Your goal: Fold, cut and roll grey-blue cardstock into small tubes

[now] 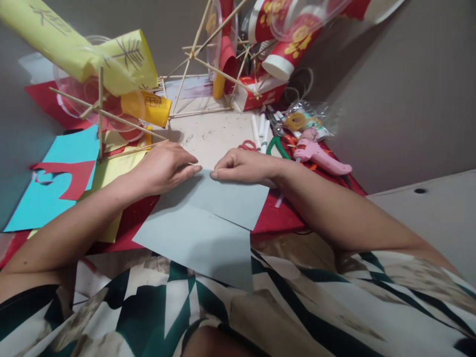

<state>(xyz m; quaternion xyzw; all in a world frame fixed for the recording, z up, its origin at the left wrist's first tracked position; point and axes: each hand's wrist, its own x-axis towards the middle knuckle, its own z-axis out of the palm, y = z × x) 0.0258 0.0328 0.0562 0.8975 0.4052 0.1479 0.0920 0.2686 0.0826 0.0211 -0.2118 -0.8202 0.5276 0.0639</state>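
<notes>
We see the grey paper sheet (208, 218) folded over on the table's near edge; our left hand (163, 167) and right hand (243, 166) press its far crease, fingers together and flat, apparently to sharpen the fold, scissors (248, 145) beyond.

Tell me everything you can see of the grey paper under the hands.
The grey paper is a thin, plain, matte sheet, folded over on itself so a diagonal edge crosses it. It lies flat on the table, its near corner overhanging the lap. The left hand and right hand press fingertips on its far fold.
</notes>
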